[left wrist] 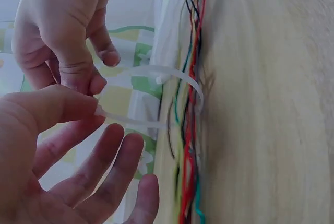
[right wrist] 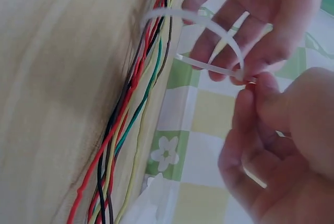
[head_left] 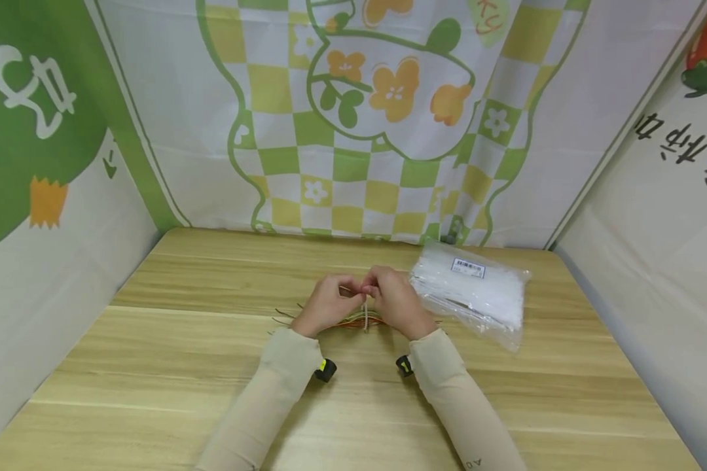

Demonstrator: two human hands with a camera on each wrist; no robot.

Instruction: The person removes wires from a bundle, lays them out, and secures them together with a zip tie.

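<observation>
A white cable tie (head_left: pixel 365 316) loops round a bundle of thin coloured wires (right wrist: pixel 136 80) lying on the table. Red, black, green and yellow strands show in both wrist views. My left hand (head_left: pixel 326 302) pinches the cable tie near its head between thumb and index finger, its other fingers spread. Fingertip to fingertip with it, my right hand (head_left: pixel 397 302) pinches the tie's end. In the left wrist view the loop (left wrist: pixel 180 75) stands wide and loose about the wires. Fingertips partly hide the spot where the tie's two ends meet.
A clear plastic bag of white cable ties (head_left: pixel 471 294) with a barcode label lies right of my right hand. The wooden table (head_left: pixel 182 386) runs back to a printed curtain (head_left: pixel 353 157). Fabric walls stand at left and right.
</observation>
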